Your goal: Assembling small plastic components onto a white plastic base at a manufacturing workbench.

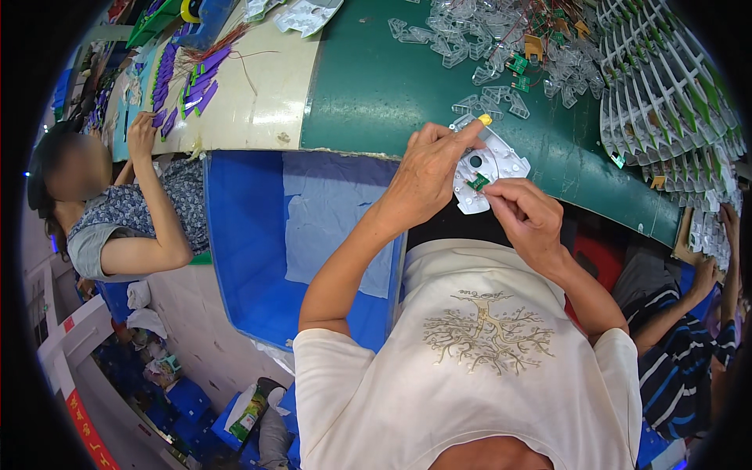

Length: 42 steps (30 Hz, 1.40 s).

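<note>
My left hand (427,172) grips a white plastic housing (489,163) at the near edge of the green worktop, with its inner side facing up. Pegs and a dark round hole show inside the shell. At the fingertips of that hand is a small yellow piece (485,120); whether it is held or worn cannot be made out. My right hand (531,219) pinches a small green circuit board (477,182) against the lower part of the housing. Just beyond the housing lie a few clear plastic parts (501,98).
A heap of clear plastic parts (462,31) with circuit boards and wires covers the far worktop (368,94). Stacked grey-white housings (658,86) rise at right. A blue bin (251,251) stands left of me. Co-workers sit at left (133,204) and right (674,337); purple strips (200,86) lie far left.
</note>
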Available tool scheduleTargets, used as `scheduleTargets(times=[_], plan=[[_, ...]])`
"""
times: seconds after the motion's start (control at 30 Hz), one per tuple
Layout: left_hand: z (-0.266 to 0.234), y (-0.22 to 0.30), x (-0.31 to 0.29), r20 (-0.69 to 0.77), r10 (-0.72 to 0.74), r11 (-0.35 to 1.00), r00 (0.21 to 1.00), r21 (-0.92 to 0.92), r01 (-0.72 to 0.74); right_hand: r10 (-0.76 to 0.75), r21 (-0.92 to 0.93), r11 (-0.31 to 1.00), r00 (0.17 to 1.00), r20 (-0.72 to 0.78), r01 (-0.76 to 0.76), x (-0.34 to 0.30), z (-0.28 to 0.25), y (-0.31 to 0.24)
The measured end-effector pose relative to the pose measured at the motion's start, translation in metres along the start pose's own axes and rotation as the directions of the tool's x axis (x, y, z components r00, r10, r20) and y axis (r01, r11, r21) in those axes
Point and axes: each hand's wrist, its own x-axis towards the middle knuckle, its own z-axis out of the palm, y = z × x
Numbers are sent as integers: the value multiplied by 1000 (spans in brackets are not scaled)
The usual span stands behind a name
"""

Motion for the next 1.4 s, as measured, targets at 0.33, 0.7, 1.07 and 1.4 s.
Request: scheduleTargets(times=[0.33, 0.7, 1.07, 1.4], plan=[[-2, -2, -2, 13, -12, 1000, 1000, -14, 12, 98, 49, 994, 995, 28, -99, -1, 14, 4], [3, -11, -1, 52, -37, 998, 998, 59, 34, 262, 3, 965, 960, -103, -263, 9, -13, 30], [10, 15, 30, -30, -35, 998, 999, -48, 34, 266, 53, 954, 750, -606, -296, -102, -158, 43], [31, 26, 44, 111, -52, 995, 992, 92, 41, 165, 51, 961, 417, -894, -271, -103, -353, 90]])
